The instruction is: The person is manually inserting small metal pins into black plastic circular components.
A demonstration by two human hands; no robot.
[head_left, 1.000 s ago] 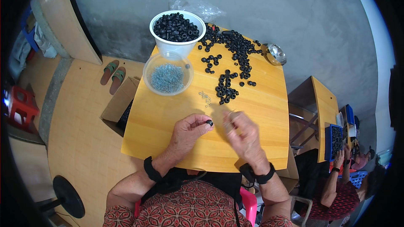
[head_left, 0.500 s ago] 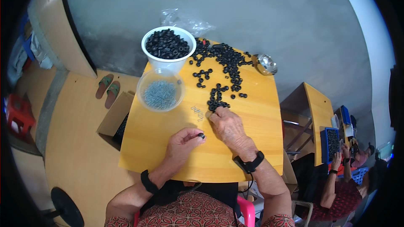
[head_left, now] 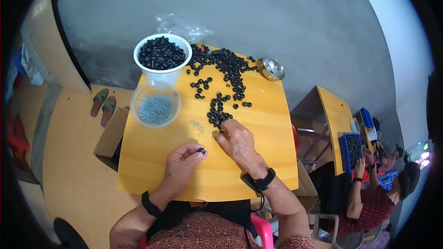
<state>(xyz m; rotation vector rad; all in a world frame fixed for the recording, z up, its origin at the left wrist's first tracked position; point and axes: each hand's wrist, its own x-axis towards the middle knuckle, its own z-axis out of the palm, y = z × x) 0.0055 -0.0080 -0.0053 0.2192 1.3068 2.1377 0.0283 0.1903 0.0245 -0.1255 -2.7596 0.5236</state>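
Right hand (head_left: 237,141) now stretched out from beside the left hand (head_left: 183,162) to the black rings (head_left: 218,115), fingers narrowing on one; left pinching a ring (head_left: 201,151) above the table (head_left: 263,129).

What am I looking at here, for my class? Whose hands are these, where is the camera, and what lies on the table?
This is one fisheye picture from a camera worn on a person's head, looking down; there is no machine. The left hand pinches a small black ring. The right hand reaches into the loose black rings scattered on the yellow wooden table. A white tub of rings and a clear bowl of small grey metal parts stand at the far left.
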